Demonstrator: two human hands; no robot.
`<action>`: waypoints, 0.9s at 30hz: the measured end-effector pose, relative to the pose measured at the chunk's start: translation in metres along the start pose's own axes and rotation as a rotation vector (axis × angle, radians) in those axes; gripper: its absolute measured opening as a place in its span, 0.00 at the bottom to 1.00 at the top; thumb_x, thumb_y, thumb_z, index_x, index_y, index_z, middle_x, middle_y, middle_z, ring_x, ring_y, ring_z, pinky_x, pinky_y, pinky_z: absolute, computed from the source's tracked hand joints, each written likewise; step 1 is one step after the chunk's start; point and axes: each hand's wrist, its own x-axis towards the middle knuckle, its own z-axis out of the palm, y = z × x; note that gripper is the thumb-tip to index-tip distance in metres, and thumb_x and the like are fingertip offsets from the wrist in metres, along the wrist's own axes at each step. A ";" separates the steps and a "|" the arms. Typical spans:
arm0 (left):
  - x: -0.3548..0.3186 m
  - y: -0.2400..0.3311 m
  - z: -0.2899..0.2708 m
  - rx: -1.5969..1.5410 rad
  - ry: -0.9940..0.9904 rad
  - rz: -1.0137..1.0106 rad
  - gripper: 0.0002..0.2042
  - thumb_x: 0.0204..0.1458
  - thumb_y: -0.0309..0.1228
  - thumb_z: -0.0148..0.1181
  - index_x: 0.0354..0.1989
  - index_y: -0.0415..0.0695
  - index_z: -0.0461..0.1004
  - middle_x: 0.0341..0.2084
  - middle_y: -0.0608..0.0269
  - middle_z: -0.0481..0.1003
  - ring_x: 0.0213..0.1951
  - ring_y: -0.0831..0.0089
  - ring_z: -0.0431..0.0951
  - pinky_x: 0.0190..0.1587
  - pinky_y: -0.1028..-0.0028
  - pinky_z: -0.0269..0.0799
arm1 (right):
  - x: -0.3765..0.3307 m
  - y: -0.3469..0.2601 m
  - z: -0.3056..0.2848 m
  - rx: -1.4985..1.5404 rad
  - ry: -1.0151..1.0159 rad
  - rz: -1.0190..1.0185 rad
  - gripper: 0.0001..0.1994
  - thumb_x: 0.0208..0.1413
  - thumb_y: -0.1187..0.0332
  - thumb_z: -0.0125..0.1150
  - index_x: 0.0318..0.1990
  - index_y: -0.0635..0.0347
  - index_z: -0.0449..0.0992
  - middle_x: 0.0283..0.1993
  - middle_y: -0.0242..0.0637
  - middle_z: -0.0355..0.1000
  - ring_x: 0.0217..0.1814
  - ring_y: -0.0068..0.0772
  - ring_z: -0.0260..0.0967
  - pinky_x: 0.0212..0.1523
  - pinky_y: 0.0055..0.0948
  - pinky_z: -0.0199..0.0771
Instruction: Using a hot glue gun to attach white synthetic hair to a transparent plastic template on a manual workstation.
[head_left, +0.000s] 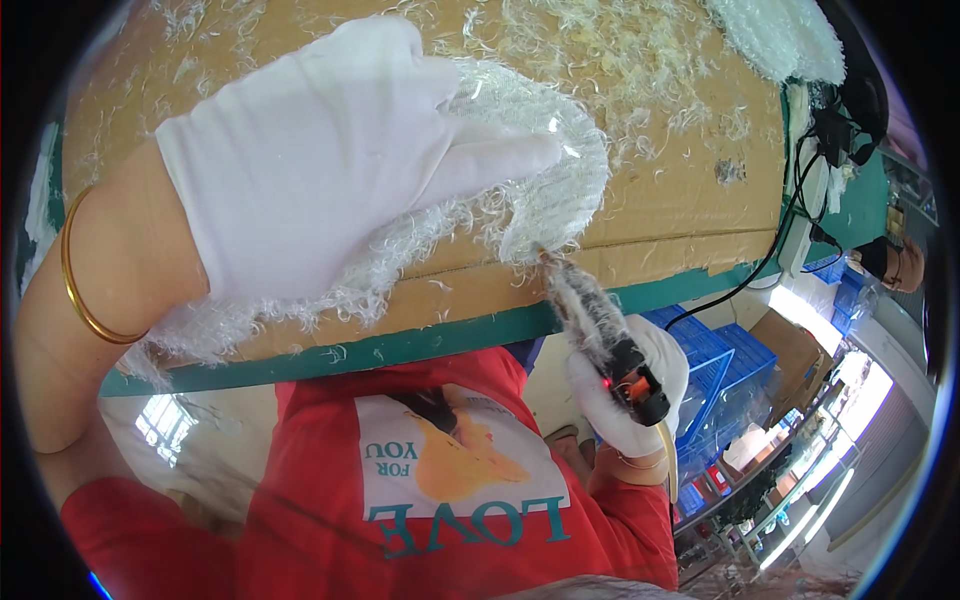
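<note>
My left hand (pixel 310 165), in a white glove, lies over a piece of white plush fabric (pixel 575 190) on a cardboard sheet (pixel 680 205). One finger stretches along the fabric's smooth, shiny backing; the others are bent, and their tips are hidden. Long fluffy pile hangs out from under the hand toward the table's near edge. My right hand (pixel 660 375), also gloved, is closed around a dark handheld power tool (pixel 630 370) with a small red light. White fibres coat its front part. Its narrow tip meets the fabric's near edge or stops just beside it.
Loose white fibres (pixel 600 45) litter the cardboard, which covers a green tabletop (pixel 440 340). Another white fluffy piece (pixel 785 35) lies at the far right. Black cables (pixel 800 185) run down the right side. Blue crates (pixel 715 360) stand below the table on the right.
</note>
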 end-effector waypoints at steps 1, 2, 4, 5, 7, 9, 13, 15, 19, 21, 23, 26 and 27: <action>0.000 0.001 -0.001 0.002 0.001 0.001 0.41 0.37 0.24 0.64 0.68 0.52 0.66 0.27 0.61 0.66 0.35 0.63 0.69 0.45 0.67 0.65 | -0.001 0.000 0.000 -0.014 -0.035 -0.028 0.09 0.39 0.72 0.68 0.31 0.58 0.77 0.24 0.39 0.69 0.26 0.48 0.68 0.28 0.37 0.67; 0.000 0.003 -0.001 0.020 0.008 -0.008 0.42 0.36 0.24 0.64 0.69 0.52 0.65 0.27 0.61 0.66 0.35 0.63 0.69 0.45 0.67 0.65 | -0.002 0.001 0.000 -0.029 -0.071 -0.056 0.09 0.39 0.72 0.68 0.32 0.59 0.77 0.24 0.38 0.68 0.25 0.48 0.67 0.28 0.37 0.66; -0.001 0.004 -0.002 0.039 0.015 -0.020 0.42 0.36 0.24 0.65 0.69 0.52 0.65 0.28 0.61 0.67 0.36 0.63 0.69 0.45 0.67 0.65 | -0.002 -0.001 -0.001 -0.005 -0.084 -0.025 0.09 0.40 0.71 0.68 0.32 0.59 0.77 0.24 0.39 0.68 0.25 0.48 0.67 0.28 0.37 0.66; -0.002 0.004 -0.003 0.037 0.010 -0.015 0.44 0.35 0.24 0.66 0.70 0.52 0.64 0.28 0.61 0.67 0.36 0.63 0.69 0.45 0.67 0.65 | -0.003 -0.002 0.001 0.016 -0.034 0.018 0.09 0.40 0.72 0.68 0.32 0.60 0.77 0.25 0.39 0.68 0.25 0.48 0.67 0.28 0.37 0.66; -0.001 0.003 -0.005 0.033 0.006 -0.009 0.45 0.34 0.24 0.66 0.70 0.52 0.63 0.29 0.61 0.68 0.36 0.63 0.69 0.45 0.67 0.65 | -0.003 -0.003 0.001 0.032 -0.009 0.076 0.09 0.40 0.73 0.68 0.32 0.60 0.78 0.25 0.39 0.69 0.27 0.47 0.68 0.29 0.36 0.67; 0.001 0.001 -0.005 0.038 -0.038 0.001 0.47 0.33 0.25 0.68 0.71 0.53 0.62 0.31 0.61 0.70 0.37 0.63 0.70 0.46 0.68 0.66 | -0.001 -0.004 -0.001 -0.011 -0.053 0.043 0.09 0.40 0.74 0.68 0.33 0.60 0.78 0.26 0.39 0.70 0.28 0.46 0.69 0.30 0.36 0.68; -0.006 -0.001 -0.005 0.091 -0.064 -0.011 0.47 0.34 0.26 0.68 0.72 0.54 0.60 0.32 0.61 0.70 0.38 0.64 0.70 0.47 0.68 0.66 | 0.002 -0.008 0.000 0.010 -0.096 0.006 0.10 0.40 0.75 0.67 0.33 0.61 0.78 0.27 0.39 0.72 0.28 0.47 0.70 0.30 0.36 0.67; -0.010 -0.007 0.008 0.052 0.075 0.019 0.45 0.36 0.26 0.67 0.71 0.54 0.62 0.31 0.62 0.71 0.38 0.64 0.71 0.46 0.68 0.66 | -0.002 -0.010 -0.004 -0.011 -0.091 0.067 0.11 0.41 0.75 0.67 0.35 0.63 0.79 0.30 0.40 0.74 0.32 0.45 0.73 0.34 0.35 0.70; -0.005 -0.009 0.003 0.033 0.074 0.080 0.40 0.40 0.27 0.65 0.69 0.54 0.64 0.30 0.62 0.72 0.36 0.63 0.73 0.46 0.67 0.66 | 0.001 0.017 -0.012 0.656 0.096 0.281 0.30 0.52 0.66 0.69 0.62 0.69 0.72 0.55 0.43 0.77 0.55 0.33 0.75 0.56 0.29 0.72; -0.003 -0.007 0.002 -0.075 0.057 0.062 0.35 0.45 0.28 0.63 0.68 0.53 0.65 0.31 0.61 0.75 0.36 0.61 0.75 0.45 0.65 0.67 | 0.036 0.007 -0.039 0.609 0.252 0.098 0.30 0.60 0.56 0.62 0.63 0.71 0.70 0.48 0.41 0.78 0.39 0.25 0.76 0.40 0.24 0.74; -0.006 -0.008 0.008 -0.070 0.128 0.091 0.34 0.47 0.27 0.61 0.68 0.52 0.65 0.34 0.60 0.76 0.37 0.60 0.76 0.43 0.64 0.67 | 0.061 0.023 -0.068 0.558 0.294 0.234 0.22 0.66 0.56 0.56 0.54 0.70 0.76 0.27 0.30 0.75 0.23 0.19 0.67 0.27 0.22 0.67; -0.001 -0.002 0.005 -0.040 0.120 0.109 0.38 0.44 0.28 0.63 0.70 0.50 0.62 0.44 0.56 0.77 0.42 0.56 0.77 0.45 0.62 0.69 | 0.116 0.067 -0.102 0.768 0.407 0.210 0.21 0.70 0.49 0.51 0.38 0.60 0.77 0.26 0.31 0.72 0.23 0.19 0.67 0.24 0.20 0.64; 0.000 0.000 0.003 -0.013 0.049 0.085 0.43 0.41 0.28 0.65 0.72 0.48 0.59 0.50 0.53 0.76 0.47 0.54 0.77 0.48 0.60 0.70 | 0.131 0.077 -0.117 0.875 0.428 0.203 0.22 0.69 0.48 0.52 0.39 0.59 0.76 0.27 0.32 0.73 0.24 0.19 0.67 0.27 0.19 0.67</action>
